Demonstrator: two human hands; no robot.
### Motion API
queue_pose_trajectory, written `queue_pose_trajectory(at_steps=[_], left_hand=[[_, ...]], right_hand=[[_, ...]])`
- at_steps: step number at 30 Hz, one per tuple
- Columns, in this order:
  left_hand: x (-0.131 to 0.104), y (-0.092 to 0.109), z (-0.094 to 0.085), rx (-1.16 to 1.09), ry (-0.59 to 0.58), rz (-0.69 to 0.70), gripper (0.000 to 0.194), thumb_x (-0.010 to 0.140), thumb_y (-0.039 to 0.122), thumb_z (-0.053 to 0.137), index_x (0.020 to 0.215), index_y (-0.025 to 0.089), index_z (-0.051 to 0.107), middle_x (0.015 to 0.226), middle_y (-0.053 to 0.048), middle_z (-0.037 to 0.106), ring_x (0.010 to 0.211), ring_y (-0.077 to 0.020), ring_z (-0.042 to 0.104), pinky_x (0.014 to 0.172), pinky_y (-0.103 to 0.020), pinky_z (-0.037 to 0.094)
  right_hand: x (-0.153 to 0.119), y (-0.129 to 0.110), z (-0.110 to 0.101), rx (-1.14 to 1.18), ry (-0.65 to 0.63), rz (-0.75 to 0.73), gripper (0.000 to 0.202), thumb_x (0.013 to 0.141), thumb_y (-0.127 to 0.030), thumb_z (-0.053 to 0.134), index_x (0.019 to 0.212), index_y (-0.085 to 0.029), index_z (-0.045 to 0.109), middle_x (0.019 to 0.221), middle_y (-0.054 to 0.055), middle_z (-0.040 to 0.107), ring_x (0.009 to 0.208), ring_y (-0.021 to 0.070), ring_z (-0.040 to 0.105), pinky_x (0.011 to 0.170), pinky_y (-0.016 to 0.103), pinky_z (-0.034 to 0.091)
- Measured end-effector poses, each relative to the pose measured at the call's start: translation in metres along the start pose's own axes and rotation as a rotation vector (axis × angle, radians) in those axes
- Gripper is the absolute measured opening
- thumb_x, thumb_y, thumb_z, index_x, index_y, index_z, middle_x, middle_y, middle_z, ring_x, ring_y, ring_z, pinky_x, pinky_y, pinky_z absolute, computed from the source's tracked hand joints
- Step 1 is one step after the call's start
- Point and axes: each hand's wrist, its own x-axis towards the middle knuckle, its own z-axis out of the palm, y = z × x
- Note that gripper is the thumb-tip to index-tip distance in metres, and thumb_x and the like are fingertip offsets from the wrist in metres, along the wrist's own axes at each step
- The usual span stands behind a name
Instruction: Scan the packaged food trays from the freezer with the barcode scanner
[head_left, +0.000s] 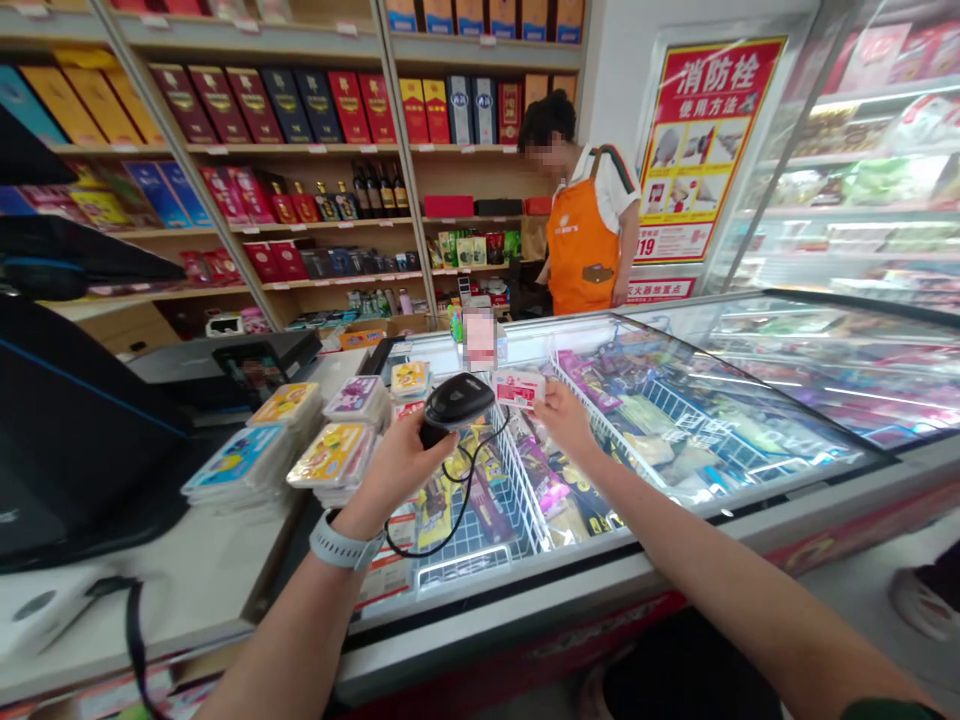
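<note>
A black handheld barcode scanner (459, 398) is gripped in my left hand (401, 455), its head pointing right and its cable looping down below. My right hand (564, 415) pinches a small white card with red print (520, 390) by its right edge. The card is upright, just in front of the scanner's head. Both hands are above the glass top of a chest freezer (600, 535), where wire baskets (517, 485) hold bagged frozen goods. To the left of my left hand stand stacks of flat plastic packs with colourful lids (330, 455).
Across the freezer stands a person in an orange apron (581, 245). Shelves of boxes and bottles (300, 150) line the back wall. A dark checkout machine (67, 420) occupies the left counter. A wall poster (709, 140) and a glass display cabinet (847, 170) are at the right.
</note>
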Motion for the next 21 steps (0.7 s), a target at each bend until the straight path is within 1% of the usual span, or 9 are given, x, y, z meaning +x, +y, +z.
queue_pose_trajectory(at_steps=[2,4,6,8,11,13,16,18,21], left_hand=[[-0.003,-0.006,0.0,0.009,-0.014,-0.04,0.03,0.074,0.039,0.064,0.09,0.013,0.067,0.078,-0.003,0.068,0.071,-0.0178,0.061,0.065,-0.029,0.05],[-0.004,-0.011,0.002,-0.003,-0.043,-0.074,0.032,0.074,0.04,0.064,0.092,0.013,0.067,0.082,-0.004,0.069,0.073,-0.0185,0.062,0.067,-0.029,0.05],[-0.005,-0.014,0.006,-0.035,-0.073,-0.088,0.034,0.075,0.041,0.064,0.095,0.013,0.067,0.087,-0.005,0.07,0.078,-0.0195,0.063,0.07,-0.029,0.05],[-0.006,-0.015,0.01,-0.071,-0.096,-0.078,0.037,0.075,0.041,0.064,0.099,0.013,0.066,0.09,-0.006,0.071,0.082,-0.0204,0.064,0.072,-0.03,0.051],[-0.007,-0.014,0.016,-0.069,-0.117,-0.047,0.035,0.075,0.04,0.063,0.099,0.013,0.066,0.088,-0.005,0.072,0.082,-0.021,0.064,0.073,-0.03,0.051],[-0.008,-0.012,0.018,-0.052,-0.11,-0.03,0.033,0.076,0.038,0.062,0.098,0.013,0.066,0.088,-0.005,0.072,0.083,-0.0213,0.065,0.074,-0.03,0.051],[-0.009,-0.01,0.019,-0.04,-0.097,-0.018,0.033,0.077,0.035,0.061,0.102,0.013,0.065,0.093,-0.006,0.073,0.087,-0.0217,0.065,0.077,-0.03,0.051],[-0.01,-0.01,0.019,-0.017,-0.084,-0.013,0.033,0.077,0.034,0.061,0.104,0.014,0.065,0.094,-0.005,0.073,0.086,-0.0217,0.066,0.076,-0.03,0.05],[-0.012,-0.008,0.019,0.05,-0.051,0.006,0.03,0.078,0.033,0.061,0.102,0.016,0.065,0.09,-0.004,0.072,0.081,-0.0212,0.065,0.072,-0.03,0.05]], right_hand=[[0.001,0.005,-0.005,0.193,0.025,0.143,0.026,0.075,-0.039,0.062,0.091,-0.023,0.049,0.085,0.002,0.072,0.075,0.0199,0.071,0.071,0.038,0.059],[0.002,0.007,-0.007,0.262,0.041,0.197,0.03,0.071,-0.041,0.066,0.089,-0.022,0.051,0.083,0.002,0.073,0.075,0.0195,0.071,0.071,0.037,0.058],[0.003,0.006,-0.008,0.219,0.036,0.177,0.031,0.069,-0.043,0.068,0.085,-0.02,0.056,0.08,0.003,0.072,0.072,0.0186,0.069,0.068,0.033,0.056],[0.003,0.005,-0.008,0.14,0.05,0.154,0.032,0.066,-0.045,0.07,0.082,-0.018,0.062,0.076,0.003,0.071,0.067,0.0175,0.066,0.061,0.029,0.053],[0.001,0.0,-0.008,0.101,0.095,0.174,0.036,0.065,-0.047,0.071,0.083,-0.017,0.066,0.069,0.002,0.068,0.059,0.0155,0.061,0.054,0.027,0.049],[0.0,-0.003,-0.007,0.142,0.092,0.185,0.035,0.066,-0.045,0.07,0.085,-0.017,0.065,0.069,0.001,0.068,0.059,0.0151,0.061,0.056,0.028,0.052],[-0.002,-0.007,-0.004,0.185,0.059,0.179,0.03,0.065,-0.038,0.071,0.086,-0.019,0.061,0.072,0.0,0.068,0.063,0.016,0.065,0.063,0.031,0.057],[-0.003,-0.008,-0.002,0.189,0.026,0.182,0.027,0.066,-0.035,0.07,0.086,-0.019,0.059,0.073,0.0,0.068,0.065,0.0168,0.067,0.067,0.033,0.059],[-0.004,-0.009,0.0,0.209,-0.017,0.178,0.026,0.068,-0.035,0.069,0.086,-0.019,0.059,0.075,0.0,0.069,0.067,0.0177,0.069,0.072,0.036,0.06]])
